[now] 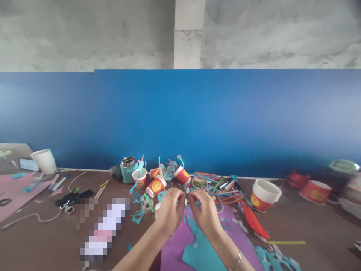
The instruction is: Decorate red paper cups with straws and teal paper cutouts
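My left hand (pixel 171 209) and my right hand (pixel 205 210) meet fingertip to fingertip at the middle of the table. Both are closed in a pinch around a small whitish piece (pixel 185 201), too tiny and blurred to name. Below them lie a purple sheet (pixel 176 248) and a cut turquoise sheet (pixel 201 252). Just beyond my left hand, a red and white paper cup (pixel 156 186) lies on its side. Another paper cup (pixel 182 175) is tilted, with a green straw (pixel 181 162) sticking out of it. Round turquoise paper discs (pixel 169 174) with small drawings are beside these cups.
A turquoise flask (pixel 129 169) and an upright paper cup (pixel 140 177) stand at the back left. Colourful straws (pixel 229 195) and a red pouch (pixel 254 220) lie right of my hands, near stacked cups (pixel 265 194). A blue partition (pixel 180 116) closes the back.
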Motion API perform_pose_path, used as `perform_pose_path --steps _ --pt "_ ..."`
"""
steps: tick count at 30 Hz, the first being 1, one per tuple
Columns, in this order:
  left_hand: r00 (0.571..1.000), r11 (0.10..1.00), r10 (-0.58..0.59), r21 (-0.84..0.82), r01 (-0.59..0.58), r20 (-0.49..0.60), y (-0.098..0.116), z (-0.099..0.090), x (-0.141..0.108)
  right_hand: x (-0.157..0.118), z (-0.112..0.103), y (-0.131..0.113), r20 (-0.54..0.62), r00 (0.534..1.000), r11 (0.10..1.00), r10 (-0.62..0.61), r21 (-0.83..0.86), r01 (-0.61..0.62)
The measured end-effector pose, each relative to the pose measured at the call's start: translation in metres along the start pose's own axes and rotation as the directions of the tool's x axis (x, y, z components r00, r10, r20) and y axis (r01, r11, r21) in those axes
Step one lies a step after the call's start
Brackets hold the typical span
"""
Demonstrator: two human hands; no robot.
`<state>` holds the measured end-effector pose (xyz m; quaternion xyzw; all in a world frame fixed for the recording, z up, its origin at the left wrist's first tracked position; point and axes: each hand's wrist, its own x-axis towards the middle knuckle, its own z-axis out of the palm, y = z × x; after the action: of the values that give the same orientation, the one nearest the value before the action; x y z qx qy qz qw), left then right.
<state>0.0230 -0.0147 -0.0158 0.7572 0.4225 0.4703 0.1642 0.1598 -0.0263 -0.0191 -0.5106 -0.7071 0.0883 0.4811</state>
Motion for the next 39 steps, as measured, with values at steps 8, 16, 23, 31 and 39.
perform_pose_path --steps 8,16,23,31,39 --pt "0.994 0.987 -0.104 -0.124 0.107 0.028 0.001 -0.002 0.003 0.004 -0.003 0.003 -0.052 0.993 0.994 0.105 -0.005 -0.105" --pt "0.871 0.704 -0.446 -0.522 0.483 0.204 -0.007 -0.005 0.009 0.005 -0.01 0.026 0.073 0.983 0.937 0.171 -0.322 -0.139" --pt "0.708 0.302 -0.535 -0.678 0.67 0.461 -0.011 -0.002 0.01 0.007 -0.006 0.014 0.069 0.995 0.987 0.07 0.141 -0.079" --pt "0.68 0.337 -0.51 -0.605 0.721 0.527 -0.007 -0.003 0.009 0.012 -0.018 0.0 0.106 0.987 0.945 0.123 0.293 -0.149" --pt "0.872 0.668 -0.399 -0.561 0.489 0.285 -0.002 -0.005 0.01 0.014 -0.014 0.005 0.229 0.925 0.827 0.303 0.419 -0.375"
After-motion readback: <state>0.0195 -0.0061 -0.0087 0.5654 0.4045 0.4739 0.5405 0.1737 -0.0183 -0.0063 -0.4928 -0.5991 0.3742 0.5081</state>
